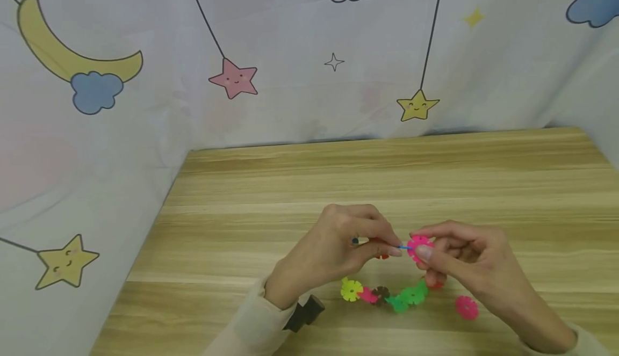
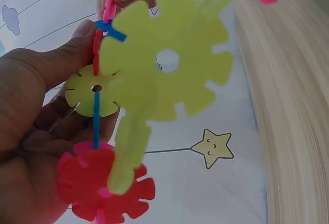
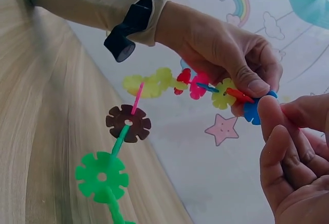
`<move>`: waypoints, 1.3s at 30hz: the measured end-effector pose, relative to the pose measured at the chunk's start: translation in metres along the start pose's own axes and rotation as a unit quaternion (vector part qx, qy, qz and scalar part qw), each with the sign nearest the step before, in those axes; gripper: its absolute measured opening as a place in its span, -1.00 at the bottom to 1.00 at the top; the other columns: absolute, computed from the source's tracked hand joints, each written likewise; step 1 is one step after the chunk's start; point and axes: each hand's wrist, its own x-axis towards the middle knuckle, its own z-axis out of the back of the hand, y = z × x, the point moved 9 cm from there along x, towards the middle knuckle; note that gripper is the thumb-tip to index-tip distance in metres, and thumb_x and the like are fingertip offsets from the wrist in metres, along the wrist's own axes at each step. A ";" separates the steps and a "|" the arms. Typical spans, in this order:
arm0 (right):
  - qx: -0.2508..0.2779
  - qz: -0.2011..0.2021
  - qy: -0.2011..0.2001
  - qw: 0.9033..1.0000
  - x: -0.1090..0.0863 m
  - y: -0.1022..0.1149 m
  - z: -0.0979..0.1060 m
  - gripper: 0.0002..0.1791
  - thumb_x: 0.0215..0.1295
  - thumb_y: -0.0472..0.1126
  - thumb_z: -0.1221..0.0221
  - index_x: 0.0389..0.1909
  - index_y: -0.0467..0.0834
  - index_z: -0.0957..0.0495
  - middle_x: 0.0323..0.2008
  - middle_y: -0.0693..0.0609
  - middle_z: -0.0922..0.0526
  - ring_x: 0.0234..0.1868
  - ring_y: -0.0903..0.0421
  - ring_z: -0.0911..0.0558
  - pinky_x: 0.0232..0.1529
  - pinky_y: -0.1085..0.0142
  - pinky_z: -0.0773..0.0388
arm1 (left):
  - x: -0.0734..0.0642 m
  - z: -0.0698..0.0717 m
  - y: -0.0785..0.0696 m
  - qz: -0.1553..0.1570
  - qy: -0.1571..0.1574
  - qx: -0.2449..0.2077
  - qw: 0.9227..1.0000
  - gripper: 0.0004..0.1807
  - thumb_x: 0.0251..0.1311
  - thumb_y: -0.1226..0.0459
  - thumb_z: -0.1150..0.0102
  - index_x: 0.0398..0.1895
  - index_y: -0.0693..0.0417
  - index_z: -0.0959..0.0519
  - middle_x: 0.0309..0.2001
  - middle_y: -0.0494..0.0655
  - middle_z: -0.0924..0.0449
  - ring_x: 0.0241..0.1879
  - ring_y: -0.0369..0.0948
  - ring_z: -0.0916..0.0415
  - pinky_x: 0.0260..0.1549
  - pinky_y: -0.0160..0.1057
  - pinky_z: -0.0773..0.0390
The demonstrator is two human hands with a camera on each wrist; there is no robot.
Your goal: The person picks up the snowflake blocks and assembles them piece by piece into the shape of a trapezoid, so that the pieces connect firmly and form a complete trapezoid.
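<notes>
My left hand [image 1: 345, 235] pinches the blue end disc [image 3: 252, 112] of a chain of notched plastic snowflake discs between thumb and fingers. Facing it, my right hand [image 1: 476, 256] pinches a pink snowflake disc [image 1: 419, 240], whose edge meets the blue disc's edge in the head view. Beside the blue piece in the chain come a red disc [image 3: 239, 95] and a yellow disc [image 3: 223, 94]. Farther along, the chain curves below the hands through a brown disc [image 3: 128, 123] to a green disc [image 3: 102, 176]. My right fingers hide part of the pink disc.
A loose pink disc [image 1: 467, 307] lies on the wooden table [image 1: 242, 200], right of the chain. Near my right fingers a red disc [image 1: 435, 284] is partly hidden. A dark camera strap [image 1: 303, 313] circles my left wrist. A printed cloth [image 1: 290, 34] hangs behind the table.
</notes>
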 end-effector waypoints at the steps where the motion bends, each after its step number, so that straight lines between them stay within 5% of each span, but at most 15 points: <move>1: 0.004 -0.002 0.000 1.000 0.000 0.001 0.000 -0.73 0.43 -0.57 -0.23 0.04 -0.29 -0.72 -0.43 0.00 -0.82 -0.56 0.03 -0.73 -0.44 0.24 -0.76 | 0.000 0.000 -0.001 -0.003 -0.002 0.002 1.000 -0.96 0.25 0.38 -0.52 -0.27 0.12 -0.82 -0.31 -0.11 -0.79 -0.41 -0.47 -0.60 -0.38 -0.66 -0.55; 10: 0.040 0.006 0.009 0.999 -0.001 0.002 -0.005 -0.71 0.36 -0.63 -0.23 0.00 -0.33 -0.71 -0.35 -0.01 -0.86 -0.52 0.10 -0.79 -0.43 0.24 -0.78 | 0.001 -0.004 -0.005 -0.015 -0.007 0.017 1.000 -0.96 0.22 0.40 -0.54 -0.31 0.10 -0.84 -0.43 -0.16 -0.72 -0.47 -0.46 -0.54 -0.42 -0.68 -0.47; 19: 0.032 -0.006 0.022 0.999 -0.002 -0.005 -0.004 -0.64 0.46 -0.60 -0.16 0.19 -0.33 -0.63 -0.17 -0.02 -0.87 -0.32 0.03 -0.86 -0.25 0.22 -0.83 | 0.000 0.002 -0.001 0.012 -0.011 -0.001 1.000 -0.96 0.22 0.37 -0.54 -0.29 0.12 -0.84 -0.38 -0.14 -0.75 -0.44 -0.48 -0.51 -0.42 -0.64 -0.50; 29: 0.060 0.010 0.034 0.998 0.003 0.002 -0.011 -0.76 0.43 -0.63 -0.16 -0.04 -0.34 -0.66 -0.30 -0.04 -0.86 -0.38 0.06 -0.85 -0.32 0.20 -0.82 | -0.002 -0.001 0.011 0.084 0.005 -0.068 0.994 -0.90 0.38 0.32 -0.44 -0.12 0.14 -0.80 -0.28 -0.12 -0.82 -0.34 -0.52 -0.60 -0.22 -0.52 -0.70; 35: 0.072 0.020 0.034 0.997 0.000 0.002 -0.018 -0.74 0.40 -0.64 -0.17 -0.09 -0.29 -0.68 -0.29 -0.01 -0.88 -0.38 0.09 -0.86 -0.35 0.20 -0.83 | -0.003 -0.016 0.023 0.161 0.053 -0.120 0.978 -0.91 0.45 0.32 -0.36 -0.14 0.15 -0.79 -0.31 -0.07 -0.82 -0.42 -0.52 -0.55 -0.19 -0.45 -0.75; 39: 0.077 -0.001 0.037 0.996 -0.003 -0.002 -0.020 -0.77 0.44 -0.62 -0.16 -0.13 -0.27 -0.66 -0.28 -0.03 -0.88 -0.34 0.07 -0.87 -0.31 0.17 -0.84 | -0.004 -0.019 0.027 0.186 0.060 -0.144 0.970 -0.93 0.43 0.34 -0.37 -0.19 0.17 -0.78 -0.33 -0.04 -0.80 -0.48 -0.51 -0.54 -0.25 -0.40 -0.77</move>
